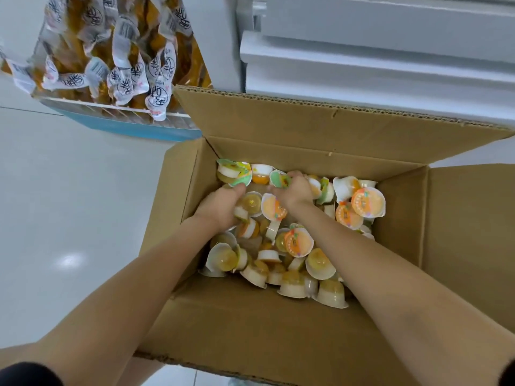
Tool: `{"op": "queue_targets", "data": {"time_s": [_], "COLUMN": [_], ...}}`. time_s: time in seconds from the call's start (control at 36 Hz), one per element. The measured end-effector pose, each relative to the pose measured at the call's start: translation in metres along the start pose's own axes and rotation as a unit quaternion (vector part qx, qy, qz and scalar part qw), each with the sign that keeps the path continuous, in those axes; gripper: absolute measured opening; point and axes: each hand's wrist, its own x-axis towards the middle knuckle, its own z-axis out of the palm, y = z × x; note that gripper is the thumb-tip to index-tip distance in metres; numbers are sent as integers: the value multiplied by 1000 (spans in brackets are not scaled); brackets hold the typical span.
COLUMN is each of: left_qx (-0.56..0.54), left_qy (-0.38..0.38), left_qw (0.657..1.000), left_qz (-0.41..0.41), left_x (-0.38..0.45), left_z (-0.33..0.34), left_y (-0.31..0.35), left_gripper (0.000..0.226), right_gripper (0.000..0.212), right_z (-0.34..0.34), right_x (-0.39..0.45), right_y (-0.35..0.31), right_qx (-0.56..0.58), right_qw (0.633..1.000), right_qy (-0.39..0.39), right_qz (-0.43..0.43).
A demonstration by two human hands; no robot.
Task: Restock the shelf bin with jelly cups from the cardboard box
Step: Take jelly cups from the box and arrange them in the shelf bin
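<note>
Jelly cups (278, 240) under both hands, boxed.

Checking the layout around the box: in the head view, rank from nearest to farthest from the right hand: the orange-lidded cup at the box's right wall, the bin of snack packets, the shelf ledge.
1. orange-lidded cup, just right of the right hand, inside the cardboard box.
2. shelf ledge, beyond the box.
3. bin of snack packets, far upper left.

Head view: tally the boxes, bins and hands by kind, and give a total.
Cardboard box: 1
Bin of snack packets: 1
Hands: 2, left hand and right hand, each with a grip on jelly cups
Total: 4
</note>
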Motion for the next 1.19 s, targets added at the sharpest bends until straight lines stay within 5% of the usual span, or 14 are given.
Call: {"op": "queue_targets", "data": {"time_s": [0.08,0.19,0.39,0.64,0.75,0.89,1.03,1.19], "left_qx": [-177,-410,-544,-581,-419,-362,-372,-457], "left_qy": [14,-75,-153,-129,25,159,119,46], "left_qw": [983,904,821,801,896,892,887,852], "left_qz": [-44,-97,-82,64,144,221,246,250], "left_x": [-8,-24,-55,-147,-200,-233,-236,-238], "left_z": [-11,-38,-101,-176,-180,-176,-173,-171], "left_y": [7,15,42,148,178,193,194,194], "left_gripper": [42,45,46,61,61,59,57,55], "right_gripper": [62,52,54,55,56,68,64,64], "right_z": [-7,-31,-107,-214,-254,-289,-296,-290], "right_x": [-10,-38,-99,-199,-239,-280,-290,-287], "right_y": [-2,-5,-40,-94,-97,-93,-102,-107], "right_qx": [34,78,14,9,-34,-54,-143,-63], "right_qw": [999,993,974,924,897,883,840,840], "right_qy": [14,34,-37,0,37,93,86,43], "right_qz": [-9,-86,-224,-383,-439,-457,-517,-537]}}
